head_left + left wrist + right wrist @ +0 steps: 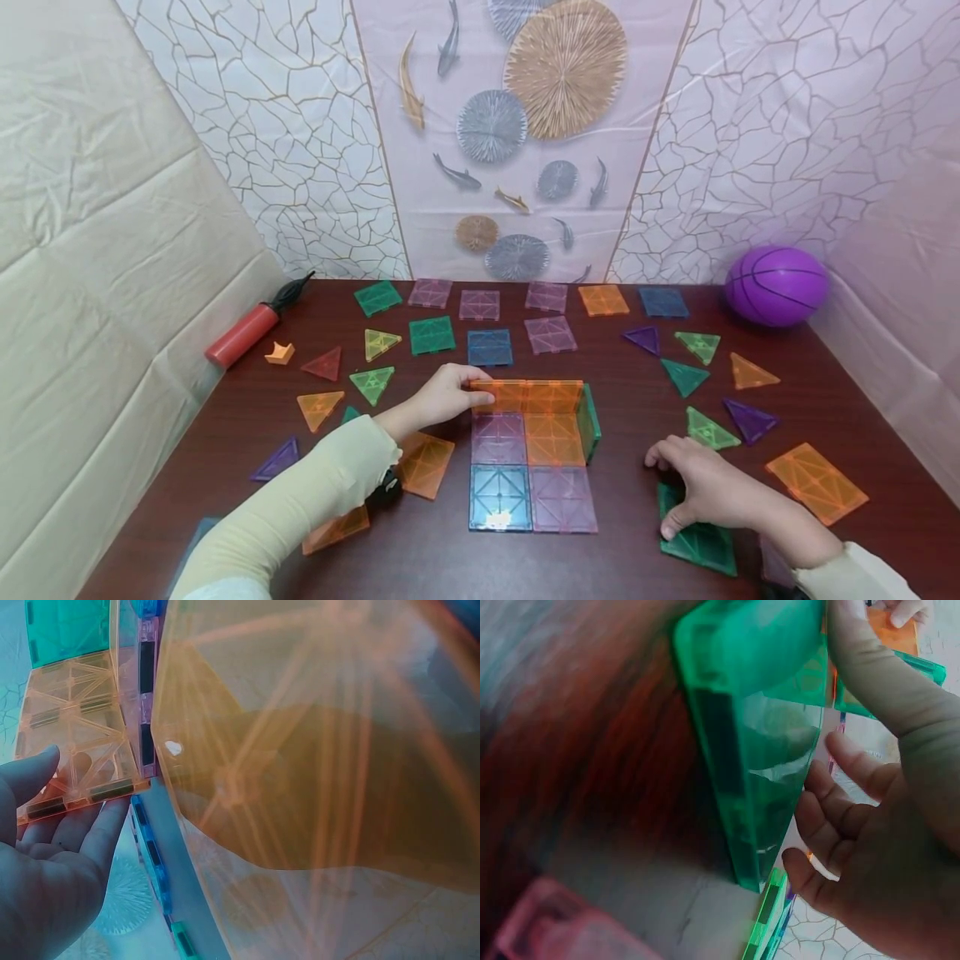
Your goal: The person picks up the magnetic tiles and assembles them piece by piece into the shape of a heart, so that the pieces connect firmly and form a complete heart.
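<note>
Low in the middle of the head view lies a block of flat magnetic tiles: a blue tile, pink tiles and an orange tile. Along its far edge stand upright orange tiles, and a green tile stands at the right side. My left hand pinches the left end of the orange wall between thumb and fingers, also seen in the left wrist view. Over a loose green tile on the table is my right hand, fingers spread and bent, thumb at the tile's edge.
Loose square and triangular tiles lie around both sides and the back, including an orange rectangular tile. A purple ball sits at the back right. A red hand pump and a small orange crown-shaped piece are at left.
</note>
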`<move>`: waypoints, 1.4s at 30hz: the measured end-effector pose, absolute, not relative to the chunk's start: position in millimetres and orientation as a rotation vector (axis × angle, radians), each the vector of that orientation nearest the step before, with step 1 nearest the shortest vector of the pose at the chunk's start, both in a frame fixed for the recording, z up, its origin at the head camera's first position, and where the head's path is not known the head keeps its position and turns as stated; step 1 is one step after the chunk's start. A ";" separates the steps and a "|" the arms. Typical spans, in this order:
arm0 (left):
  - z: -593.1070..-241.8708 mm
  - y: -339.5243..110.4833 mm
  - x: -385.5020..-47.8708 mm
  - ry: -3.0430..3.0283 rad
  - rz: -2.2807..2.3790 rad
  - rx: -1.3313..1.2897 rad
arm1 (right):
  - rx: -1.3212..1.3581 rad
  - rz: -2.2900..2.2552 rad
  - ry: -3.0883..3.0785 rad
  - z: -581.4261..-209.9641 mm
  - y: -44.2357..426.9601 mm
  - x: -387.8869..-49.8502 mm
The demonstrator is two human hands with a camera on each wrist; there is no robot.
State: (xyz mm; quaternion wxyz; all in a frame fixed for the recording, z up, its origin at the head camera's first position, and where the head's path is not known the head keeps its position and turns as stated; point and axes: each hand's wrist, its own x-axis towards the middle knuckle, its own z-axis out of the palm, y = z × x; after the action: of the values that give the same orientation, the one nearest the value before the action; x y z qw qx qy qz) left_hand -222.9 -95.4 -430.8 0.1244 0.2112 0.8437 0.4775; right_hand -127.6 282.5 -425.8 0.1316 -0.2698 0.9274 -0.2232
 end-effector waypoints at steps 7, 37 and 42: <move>-430.5 -95.8 -222.7 2.462 1.386 0.604 | -0.749 -0.583 2.774 -427.2 276.8 -128.0; -432.1 -95.1 -222.2 2.453 1.387 0.576 | -0.424 -0.469 2.812 -418.7 255.6 -128.1; -431.3 -94.8 -223.1 2.461 1.386 0.588 | -0.345 -0.530 2.835 -414.6 251.0 -128.4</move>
State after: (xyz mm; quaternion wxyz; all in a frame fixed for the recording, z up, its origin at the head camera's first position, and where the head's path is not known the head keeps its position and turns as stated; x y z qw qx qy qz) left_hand -223.1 -94.8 -431.3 0.1280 0.2023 0.8459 0.4766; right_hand -128.4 251.0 -414.6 0.1184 -0.1180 0.9691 -0.1814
